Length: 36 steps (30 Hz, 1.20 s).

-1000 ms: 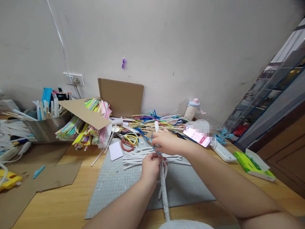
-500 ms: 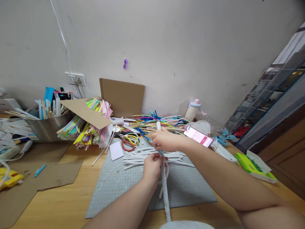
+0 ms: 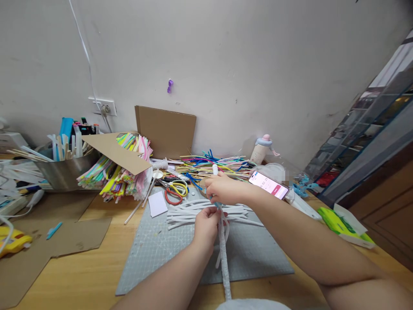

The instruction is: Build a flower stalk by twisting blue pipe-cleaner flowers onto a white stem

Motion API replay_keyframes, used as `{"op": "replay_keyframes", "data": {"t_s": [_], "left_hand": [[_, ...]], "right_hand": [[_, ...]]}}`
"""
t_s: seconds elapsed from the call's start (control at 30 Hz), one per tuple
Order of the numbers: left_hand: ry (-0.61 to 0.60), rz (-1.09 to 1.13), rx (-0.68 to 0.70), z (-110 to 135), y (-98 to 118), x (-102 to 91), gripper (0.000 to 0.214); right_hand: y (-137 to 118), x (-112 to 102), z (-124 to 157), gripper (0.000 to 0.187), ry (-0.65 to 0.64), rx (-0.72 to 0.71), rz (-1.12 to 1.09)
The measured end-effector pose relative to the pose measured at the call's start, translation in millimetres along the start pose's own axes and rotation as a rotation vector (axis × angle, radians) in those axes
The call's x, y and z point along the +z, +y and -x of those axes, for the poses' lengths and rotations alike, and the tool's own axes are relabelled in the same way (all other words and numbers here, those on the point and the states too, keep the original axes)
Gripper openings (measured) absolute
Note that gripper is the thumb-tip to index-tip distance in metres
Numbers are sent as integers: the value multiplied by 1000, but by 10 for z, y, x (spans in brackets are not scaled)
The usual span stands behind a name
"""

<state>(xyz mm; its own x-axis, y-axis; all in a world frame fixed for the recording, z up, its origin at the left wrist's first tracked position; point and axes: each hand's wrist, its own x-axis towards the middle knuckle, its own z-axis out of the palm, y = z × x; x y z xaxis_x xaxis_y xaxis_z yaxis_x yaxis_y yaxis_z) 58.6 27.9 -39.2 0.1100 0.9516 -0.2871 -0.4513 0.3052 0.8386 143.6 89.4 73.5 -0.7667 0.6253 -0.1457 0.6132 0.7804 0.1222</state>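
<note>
White, textured wrapping covers a long stem (image 3: 225,262), which runs from past the near edge of the grey cutting mat (image 3: 258,254) up to about its middle. There the left hand (image 3: 206,221) pinches the stem's upper end, with a loose white strip (image 3: 227,234) hanging beside it. Just above, the right hand (image 3: 224,189) is closed round a white-topped tube (image 3: 215,169), pale blue showing below the fingers; I cannot tell whether its tip touches the stem. Behind the hands, a bundle of white strips (image 3: 182,215) lies across the mat. Near the mat's far left corner are a white card (image 3: 158,204) and the red and yellow handled scissors (image 3: 176,196). Beyond the mat's far edge lies a heap of coloured stems (image 3: 222,164); off its far right side, a lit phone (image 3: 267,185); well to its right, a green tissue pack (image 3: 342,224); left of it, a metal tub (image 3: 69,174)
</note>
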Motion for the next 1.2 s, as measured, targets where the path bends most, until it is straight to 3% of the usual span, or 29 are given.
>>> {"op": "replay_keyframes", "data": {"t_s": [0.33,0.9,1.2], "left_hand": [[6,-17,10,-2,9,3,18],[22,-57,50,-5,18,-8,11],[35,-37,44,-2,11,-9,11]], "right_hand": [[-23,-26,20,6,-6,-1,-4],[27,83,-48,5,46,-156,-56],[2,81,-79,3,54,-121,-76]]}}
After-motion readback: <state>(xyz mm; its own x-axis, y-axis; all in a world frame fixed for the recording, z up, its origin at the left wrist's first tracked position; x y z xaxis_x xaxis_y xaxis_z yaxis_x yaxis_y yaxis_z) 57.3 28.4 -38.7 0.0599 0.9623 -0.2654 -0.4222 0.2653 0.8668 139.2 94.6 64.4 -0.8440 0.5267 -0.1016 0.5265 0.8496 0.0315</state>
